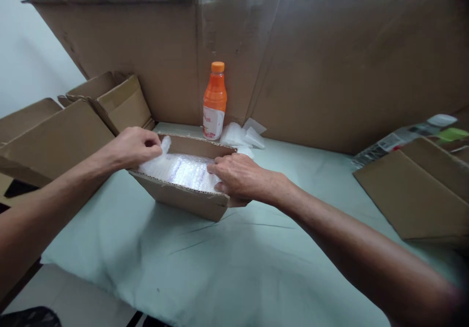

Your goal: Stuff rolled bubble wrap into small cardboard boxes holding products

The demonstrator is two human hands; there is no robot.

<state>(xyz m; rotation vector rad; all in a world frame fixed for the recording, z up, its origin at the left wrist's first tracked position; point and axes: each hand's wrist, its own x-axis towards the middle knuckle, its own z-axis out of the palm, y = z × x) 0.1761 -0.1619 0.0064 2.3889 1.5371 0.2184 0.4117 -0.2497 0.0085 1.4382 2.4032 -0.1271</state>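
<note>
A small open cardboard box (179,200) stands on the pale green cloth in front of me, with clear bubble wrap (190,173) filling it. At the box's left end, my left hand (137,146) is closed, pinching a raised edge of the wrap between thumb and fingers. My right hand (236,178) reaches over the right end with its fingers curled onto the wrap, closed on its edge. What lies under the wrap is hard to make out.
An orange-capped bottle (214,102) stands behind the box, beside crumpled clear plastic (242,135). Open cartons (124,104) crowd the left. At right are another carton (414,195) and a clear plastic bottle (399,139). A tall cardboard panel (330,68) closes off the back.
</note>
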